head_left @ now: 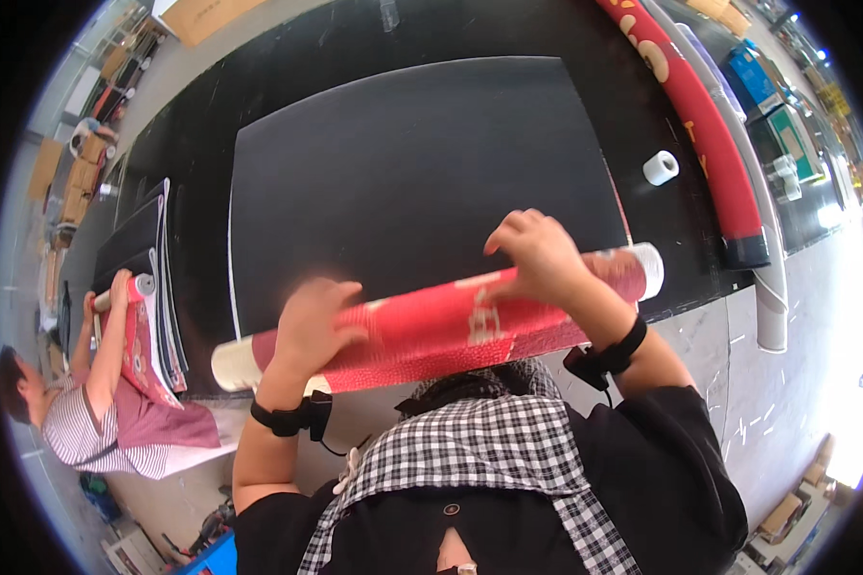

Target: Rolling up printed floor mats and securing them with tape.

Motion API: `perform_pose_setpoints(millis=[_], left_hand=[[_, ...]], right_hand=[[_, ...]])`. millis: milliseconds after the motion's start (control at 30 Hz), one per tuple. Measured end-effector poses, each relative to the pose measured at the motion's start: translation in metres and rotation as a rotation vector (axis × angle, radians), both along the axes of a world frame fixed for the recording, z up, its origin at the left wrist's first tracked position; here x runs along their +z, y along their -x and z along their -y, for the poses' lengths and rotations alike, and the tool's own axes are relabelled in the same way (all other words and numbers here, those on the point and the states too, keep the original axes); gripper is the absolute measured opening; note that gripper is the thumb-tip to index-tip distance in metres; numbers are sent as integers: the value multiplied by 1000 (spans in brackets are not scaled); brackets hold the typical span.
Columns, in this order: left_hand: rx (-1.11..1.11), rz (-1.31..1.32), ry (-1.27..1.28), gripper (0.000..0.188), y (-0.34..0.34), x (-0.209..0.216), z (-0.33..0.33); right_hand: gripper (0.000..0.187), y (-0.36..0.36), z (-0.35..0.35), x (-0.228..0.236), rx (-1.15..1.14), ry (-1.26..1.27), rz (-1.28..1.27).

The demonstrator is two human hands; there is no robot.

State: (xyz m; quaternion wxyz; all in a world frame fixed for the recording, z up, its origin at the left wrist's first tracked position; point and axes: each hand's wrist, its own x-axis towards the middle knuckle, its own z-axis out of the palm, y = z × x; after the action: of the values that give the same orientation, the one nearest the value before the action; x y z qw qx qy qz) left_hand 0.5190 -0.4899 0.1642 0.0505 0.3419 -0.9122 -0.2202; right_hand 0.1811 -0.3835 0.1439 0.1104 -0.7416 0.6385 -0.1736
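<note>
A roll of red printed mat point(422, 331) lies crosswise in front of my body, its pale ends showing at both sides. A flat mat, black side up point(412, 172), spreads over the table beyond it. My left hand point(312, 326) is over the left part of the roll, somewhat blurred, with thumb and fingers apart. Over the right part is my right hand point(537, 254), its fingers curved and spread toward the black mat. Neither hand is wrapped round the roll; whether the palms touch it I cannot tell.
A white tape roll point(661, 168) stands on the black table point(681, 278). Long red point(705, 144) and grey point(772, 316) rolls lie along the right edge. At left, a co-worker in a striped top point(91, 412) handles another roll point(142, 287) beside stacked black mats point(129, 240).
</note>
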Motion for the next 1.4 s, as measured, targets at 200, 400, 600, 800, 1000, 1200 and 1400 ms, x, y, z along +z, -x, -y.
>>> perform_pose_setpoints(millis=[200,400,600,800,1000,1200,1400], left_hand=[[-53,-58,363,88,19,-44,-9],[1,34,313,86,40,-40,59],[72,-58,615,79,60,-66,79],[136,-88,512,72,97,-63,161],[94,72,492,111,79,-59,172],[195,196,322,88,134,-31,194],[-39,-133,473,72,77,-22,143]], right_hand=[[87,-44,-21,-18,-70,125,-96],[95,-7,77,-29,-25,-26,-101],[83,12,145,-25,-62,255,-183],[102,11,142,-52,-36,322,-335],[102,20,230,-20,-83,116,-257],[77,41,233,-25,-66,-16,-314],[56,22,153,10,18,31,-188]])
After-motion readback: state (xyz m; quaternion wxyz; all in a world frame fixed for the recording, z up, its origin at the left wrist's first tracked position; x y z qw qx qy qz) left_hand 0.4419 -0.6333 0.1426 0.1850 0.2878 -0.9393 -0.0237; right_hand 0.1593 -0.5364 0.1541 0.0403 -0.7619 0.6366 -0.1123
